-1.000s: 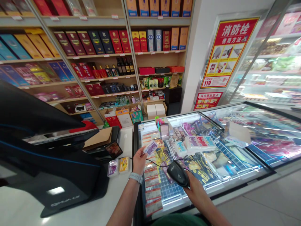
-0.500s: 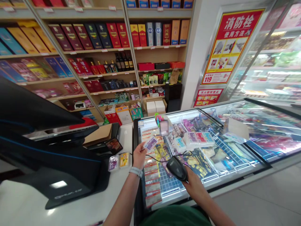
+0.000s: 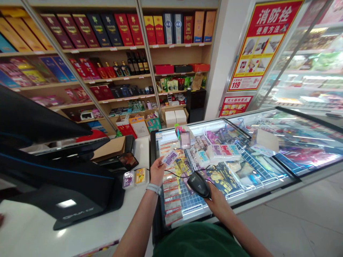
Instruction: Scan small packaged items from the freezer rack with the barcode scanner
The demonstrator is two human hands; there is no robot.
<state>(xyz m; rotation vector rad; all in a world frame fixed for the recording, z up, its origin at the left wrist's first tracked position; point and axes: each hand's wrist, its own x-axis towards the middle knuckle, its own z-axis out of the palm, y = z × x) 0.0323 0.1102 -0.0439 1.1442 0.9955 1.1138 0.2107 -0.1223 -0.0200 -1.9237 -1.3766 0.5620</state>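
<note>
Head: scanner in right fingers

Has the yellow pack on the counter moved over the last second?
No, not visibly: judged against the freezer, the yellow pack keeps the same spot on the counter, just left of the freezer. The whole view has shifted.

Left grip holds purple-and-white pack; right grip holds black scanner, both over freezer.
</note>
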